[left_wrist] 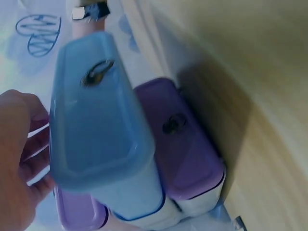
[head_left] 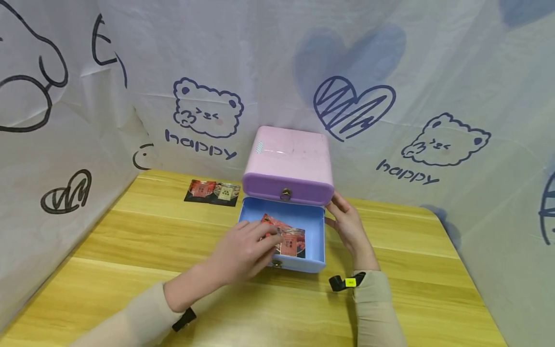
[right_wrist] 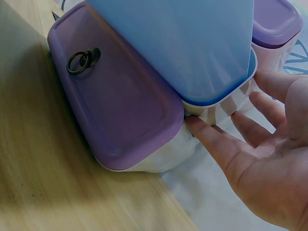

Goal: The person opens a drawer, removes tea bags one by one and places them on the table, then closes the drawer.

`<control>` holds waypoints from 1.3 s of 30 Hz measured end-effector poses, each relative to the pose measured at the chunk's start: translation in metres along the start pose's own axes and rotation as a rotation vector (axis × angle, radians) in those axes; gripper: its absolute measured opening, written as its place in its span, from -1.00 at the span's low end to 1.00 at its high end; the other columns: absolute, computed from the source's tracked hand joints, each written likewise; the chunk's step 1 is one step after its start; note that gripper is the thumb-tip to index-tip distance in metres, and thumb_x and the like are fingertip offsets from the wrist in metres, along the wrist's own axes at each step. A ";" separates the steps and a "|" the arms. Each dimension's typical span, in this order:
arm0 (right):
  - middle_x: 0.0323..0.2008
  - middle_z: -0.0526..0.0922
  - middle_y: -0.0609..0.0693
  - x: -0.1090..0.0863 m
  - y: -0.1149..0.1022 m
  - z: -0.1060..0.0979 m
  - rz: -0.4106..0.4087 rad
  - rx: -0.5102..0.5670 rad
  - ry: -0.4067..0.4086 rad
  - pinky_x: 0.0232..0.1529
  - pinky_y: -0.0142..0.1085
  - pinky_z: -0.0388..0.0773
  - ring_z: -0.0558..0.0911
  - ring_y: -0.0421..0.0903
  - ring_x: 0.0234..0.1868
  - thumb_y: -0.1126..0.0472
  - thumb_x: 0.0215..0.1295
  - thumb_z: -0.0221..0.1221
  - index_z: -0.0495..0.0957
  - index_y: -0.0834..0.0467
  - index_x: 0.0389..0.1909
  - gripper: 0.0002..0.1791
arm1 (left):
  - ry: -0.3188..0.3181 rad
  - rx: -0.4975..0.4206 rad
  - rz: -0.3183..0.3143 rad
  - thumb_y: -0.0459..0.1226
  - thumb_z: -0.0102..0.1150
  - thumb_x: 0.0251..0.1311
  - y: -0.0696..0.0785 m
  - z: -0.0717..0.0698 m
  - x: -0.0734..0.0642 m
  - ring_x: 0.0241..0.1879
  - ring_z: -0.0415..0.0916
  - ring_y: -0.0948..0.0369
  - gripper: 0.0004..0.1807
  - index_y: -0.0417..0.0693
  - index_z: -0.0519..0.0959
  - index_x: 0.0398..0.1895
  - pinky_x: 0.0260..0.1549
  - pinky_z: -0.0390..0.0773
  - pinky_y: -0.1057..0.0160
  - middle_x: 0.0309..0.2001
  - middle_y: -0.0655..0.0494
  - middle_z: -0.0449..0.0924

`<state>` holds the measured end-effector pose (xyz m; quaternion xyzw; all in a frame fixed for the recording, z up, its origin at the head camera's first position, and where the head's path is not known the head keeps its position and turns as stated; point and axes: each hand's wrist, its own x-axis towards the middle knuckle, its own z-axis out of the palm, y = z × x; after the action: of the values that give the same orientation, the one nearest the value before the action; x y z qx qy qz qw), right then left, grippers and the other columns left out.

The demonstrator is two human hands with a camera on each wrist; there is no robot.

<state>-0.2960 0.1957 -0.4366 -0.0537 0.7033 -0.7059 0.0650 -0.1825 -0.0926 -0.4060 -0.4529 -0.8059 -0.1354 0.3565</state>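
Observation:
A small drawer unit has a pink top (head_left: 288,149), a purple upper drawer, a pulled-out blue drawer (head_left: 315,241) and a purple lower drawer (right_wrist: 120,101). My left hand (head_left: 247,248) reaches over the blue drawer's front, its fingers overlapping a red printed packet (head_left: 294,245) inside; I cannot tell whether they pinch it. Another red packet (head_left: 270,220) lies behind. In the left wrist view, the left fingers (left_wrist: 36,154) bend behind the blue front. My right hand (head_left: 350,229) steadies the unit's right side, with fingertips (right_wrist: 196,122) against the striped casing beside the blue drawer.
Two joined dark-and-red packets (head_left: 212,192) lie on the wooden table (head_left: 151,241) left of the unit. A white printed cloth (head_left: 269,62) hangs behind and beside the table. Ring pulls, such as the brass ring (head_left: 285,194), stick out from the drawer fronts.

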 end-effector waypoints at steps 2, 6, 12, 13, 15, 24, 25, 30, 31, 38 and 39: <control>0.61 0.19 0.04 0.000 0.000 0.000 -0.001 -0.002 -0.003 0.39 0.09 0.45 0.31 0.07 0.51 0.09 0.60 0.11 0.19 0.07 0.62 -0.34 | -0.033 -0.052 -0.055 -0.31 0.46 0.11 -0.006 -0.002 0.004 -0.21 0.62 0.18 -0.68 -0.08 0.73 -0.03 -0.34 0.58 0.29 -0.10 0.10 0.68; 0.61 0.18 0.04 0.000 0.001 0.000 0.000 -0.005 -0.004 0.40 0.10 0.44 0.31 0.07 0.52 0.07 0.60 0.11 0.19 0.07 0.62 -0.33 | -0.153 -0.137 -0.163 -0.29 0.44 0.19 -0.018 -0.007 0.012 -0.15 0.61 0.16 -0.70 -0.11 0.72 -0.01 -0.22 0.64 0.23 -0.04 0.07 0.67; 0.61 0.18 0.05 -0.001 0.000 0.000 -0.005 0.003 -0.005 0.39 0.11 0.44 0.31 0.08 0.52 0.09 0.59 0.11 0.19 0.08 0.62 -0.33 | -0.500 -0.173 -0.277 -0.16 0.39 0.31 -0.030 -0.016 0.024 0.20 0.57 0.02 -0.51 -0.12 0.61 0.26 0.17 0.62 0.02 0.25 -0.02 0.59; 0.61 0.18 0.05 -0.001 -0.001 0.000 -0.007 0.003 -0.005 0.39 0.11 0.45 0.31 0.08 0.52 0.09 0.59 0.11 0.19 0.08 0.62 -0.33 | -0.555 -0.187 -0.295 -0.15 0.39 0.32 -0.031 -0.017 0.027 0.25 0.54 0.00 -0.47 -0.12 0.59 0.30 0.22 0.59 0.00 0.30 -0.03 0.56; 0.61 0.18 0.04 -0.001 -0.001 -0.001 -0.007 0.001 -0.005 0.39 0.10 0.45 0.31 0.08 0.52 0.09 0.59 0.11 0.19 0.08 0.62 -0.33 | -0.652 -0.215 -0.327 -0.13 0.39 0.32 -0.034 -0.017 0.031 0.32 0.49 -0.02 -0.41 -0.11 0.54 0.36 0.28 0.55 -0.04 0.36 -0.04 0.51; 0.62 0.17 0.04 0.000 0.000 -0.001 -0.001 -0.010 0.000 0.39 0.09 0.45 0.30 0.09 0.53 0.08 0.60 0.11 0.18 0.06 0.63 -0.33 | -0.837 -0.236 -0.409 -0.15 0.50 0.20 -0.040 -0.009 0.042 0.24 0.55 0.02 -0.35 -0.10 0.55 0.35 0.20 0.60 0.01 0.34 -0.01 0.54; 0.62 0.16 0.04 0.000 0.000 -0.002 0.000 -0.013 -0.001 0.40 0.08 0.45 0.30 0.09 0.53 0.08 0.60 0.11 0.18 0.06 0.63 -0.33 | -0.846 -0.232 -0.410 -0.15 0.51 0.19 -0.040 -0.008 0.042 0.24 0.56 0.02 -0.35 -0.10 0.56 0.35 0.21 0.60 0.01 0.34 -0.01 0.55; 0.62 0.15 0.03 0.000 0.000 -0.001 -0.004 -0.019 -0.002 0.40 0.08 0.44 0.30 0.08 0.53 0.06 0.60 0.10 0.18 0.05 0.63 -0.33 | -0.868 -0.223 -0.422 -0.14 0.55 0.15 -0.042 -0.004 0.041 0.25 0.57 0.01 -0.31 -0.14 0.57 0.34 0.28 0.54 -0.01 0.31 0.00 0.59; 0.62 0.16 0.03 0.000 0.001 -0.001 -0.004 -0.018 -0.002 0.40 0.08 0.45 0.30 0.08 0.53 0.07 0.60 0.10 0.18 0.05 0.63 -0.33 | -0.871 -0.220 -0.424 -0.13 0.56 0.14 -0.042 -0.004 0.041 0.25 0.57 0.02 -0.30 -0.14 0.57 0.34 0.29 0.54 -0.01 0.31 0.01 0.59; 0.62 0.16 0.04 0.000 0.000 0.000 0.003 -0.012 -0.001 0.38 0.06 0.47 0.31 0.08 0.52 0.09 0.60 0.10 0.17 0.06 0.63 -0.33 | -0.892 -0.190 -0.435 -0.17 0.61 0.05 -0.044 -0.001 0.040 0.29 0.54 -0.01 -0.22 -0.09 0.54 0.39 0.29 0.53 -0.05 0.37 0.02 0.54; 0.62 0.16 0.04 -0.001 0.000 0.000 0.003 -0.011 0.000 0.38 0.05 0.48 0.31 0.07 0.52 0.09 0.60 0.10 0.17 0.07 0.63 -0.33 | -0.893 -0.183 -0.432 -0.19 0.61 0.05 -0.044 -0.001 0.040 0.30 0.53 -0.02 -0.22 -0.09 0.53 0.40 0.30 0.53 -0.05 0.38 0.02 0.53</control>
<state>-0.2955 0.1956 -0.4363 -0.0533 0.7073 -0.7018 0.0657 -0.2320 -0.0927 -0.3731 -0.3191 -0.9398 -0.0694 -0.1005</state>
